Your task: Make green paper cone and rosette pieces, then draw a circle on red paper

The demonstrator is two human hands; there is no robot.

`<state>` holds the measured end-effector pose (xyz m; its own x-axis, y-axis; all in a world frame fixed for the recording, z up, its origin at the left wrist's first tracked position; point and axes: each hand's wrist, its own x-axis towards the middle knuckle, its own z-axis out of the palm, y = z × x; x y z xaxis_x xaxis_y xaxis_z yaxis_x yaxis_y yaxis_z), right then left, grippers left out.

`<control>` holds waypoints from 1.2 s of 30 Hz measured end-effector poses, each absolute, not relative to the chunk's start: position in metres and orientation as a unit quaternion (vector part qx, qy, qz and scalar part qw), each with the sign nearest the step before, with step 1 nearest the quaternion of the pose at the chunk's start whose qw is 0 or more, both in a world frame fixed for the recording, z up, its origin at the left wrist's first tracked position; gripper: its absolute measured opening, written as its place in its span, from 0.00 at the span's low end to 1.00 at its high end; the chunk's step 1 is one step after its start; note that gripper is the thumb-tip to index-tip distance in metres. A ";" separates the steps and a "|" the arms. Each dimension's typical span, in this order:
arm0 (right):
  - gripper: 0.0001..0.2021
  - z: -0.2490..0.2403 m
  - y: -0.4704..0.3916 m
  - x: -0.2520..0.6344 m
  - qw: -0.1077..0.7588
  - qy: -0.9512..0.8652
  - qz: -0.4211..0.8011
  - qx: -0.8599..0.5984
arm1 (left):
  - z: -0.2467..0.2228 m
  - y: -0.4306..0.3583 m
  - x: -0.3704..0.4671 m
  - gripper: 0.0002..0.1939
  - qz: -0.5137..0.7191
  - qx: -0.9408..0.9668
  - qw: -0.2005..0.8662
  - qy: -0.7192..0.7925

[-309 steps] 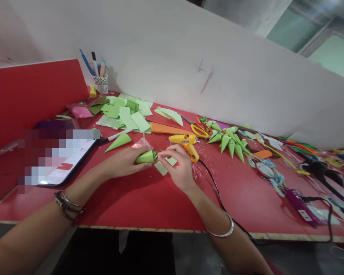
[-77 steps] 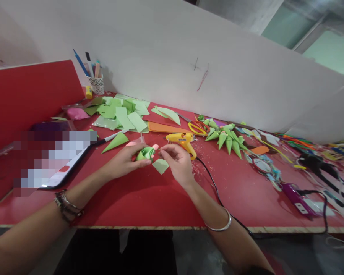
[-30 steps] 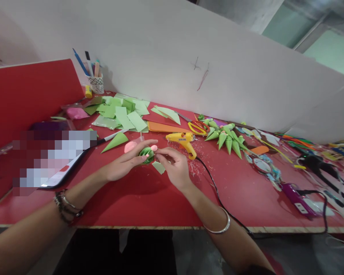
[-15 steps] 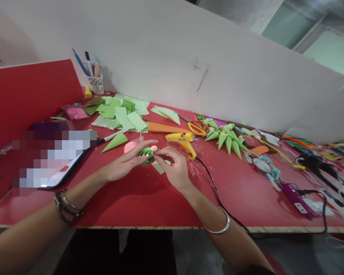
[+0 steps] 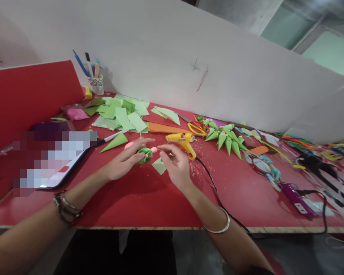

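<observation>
My left hand (image 5: 123,162) holds a small green coiled paper piece (image 5: 145,157) between thumb and fingers, over the red table. A small pink ball (image 5: 154,149) sits at the right side of that piece. Just right of it is my right hand (image 5: 176,164), its fingers apart, with the fingertips near the ball and nothing seen between them. Below the fingertips lies a pale green paper scrap (image 5: 159,165). A yellow glue gun (image 5: 182,140) rests behind my right hand. One green paper cone (image 5: 114,142) lies behind my left hand.
Green paper pieces (image 5: 126,114) are piled at the back left, near a pen cup (image 5: 96,84). A phone (image 5: 60,172) leans at left. Scissors (image 5: 198,128), joined green cones (image 5: 227,141) and a purple power strip (image 5: 299,202) are rightward. A black cord crosses the table.
The fingers of my right hand have opened and drawn slightly right, off the green piece. In my left hand the piece has turned, and the pink ball now faces right.
</observation>
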<state>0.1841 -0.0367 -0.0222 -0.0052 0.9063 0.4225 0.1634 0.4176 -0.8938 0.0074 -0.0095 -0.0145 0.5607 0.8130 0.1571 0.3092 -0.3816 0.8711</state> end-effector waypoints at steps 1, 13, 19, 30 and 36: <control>0.07 -0.023 -0.036 0.185 0.575 -0.611 0.335 -0.428 | -0.015 -0.009 0.007 0.25 0.278 0.799 0.385 0.368; 0.08 -0.027 -0.032 0.188 0.627 -0.568 0.342 -0.409 | -0.021 0.004 0.005 0.20 0.232 0.856 0.009 0.463; 0.08 -0.026 -0.033 0.187 0.616 -0.571 0.352 -0.413 | -0.039 0.020 -0.009 0.28 0.172 0.832 -0.037 0.526; 0.08 -0.033 -0.030 0.187 0.555 -0.651 0.300 -0.422 | -0.026 0.011 0.000 0.19 0.280 0.870 -0.047 0.404; 0.08 -0.031 -0.029 0.187 0.539 -0.699 0.243 -0.403 | -0.024 0.004 0.004 0.17 0.333 0.874 -0.052 0.350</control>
<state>0.1865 -0.0290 -0.0307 -0.0942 0.8245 0.5580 0.3004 0.5579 -0.7736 0.0036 0.0039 -0.0244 0.5330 0.5772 0.6186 0.6465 -0.7495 0.1424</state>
